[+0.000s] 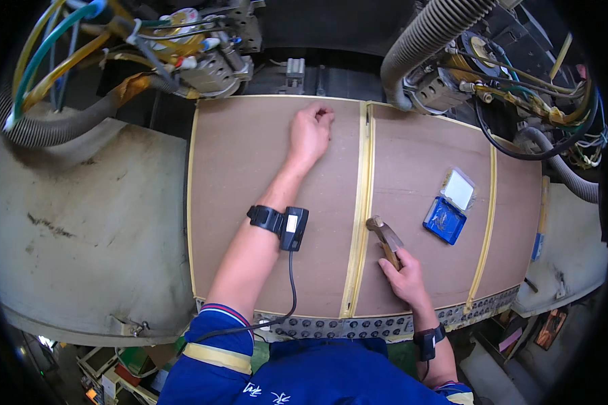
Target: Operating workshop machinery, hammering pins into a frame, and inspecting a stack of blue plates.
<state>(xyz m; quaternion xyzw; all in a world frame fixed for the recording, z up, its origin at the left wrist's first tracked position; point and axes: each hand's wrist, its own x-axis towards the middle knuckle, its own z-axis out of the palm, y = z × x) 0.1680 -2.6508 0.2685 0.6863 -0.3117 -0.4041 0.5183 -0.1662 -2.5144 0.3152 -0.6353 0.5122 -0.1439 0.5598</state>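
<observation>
My left hand [311, 133] is stretched out over the left brown panel [250, 169], near its far edge. Its fingers are curled in a pinch, and anything between them is too small or hidden to make out. In my right hand [407, 275] is a hammer [386, 236] with a metal head and a wooden handle. The hammer head lies over the edge of the middle panel [425, 270], by the yellow strip [360, 223] between the panels. To the right of the hammer, a small blue box [445, 220] lies open with thin metal bits, maybe nails, in it.
Corrugated hoses [431, 44] and machine units with cables [213, 71] hang along the far side. Pale metal surfaces flank the panels at left [88, 229] and right [571, 236]. A perforated strip [358, 329] runs along the near edge. A cable [292, 283] trails from my left wrist device.
</observation>
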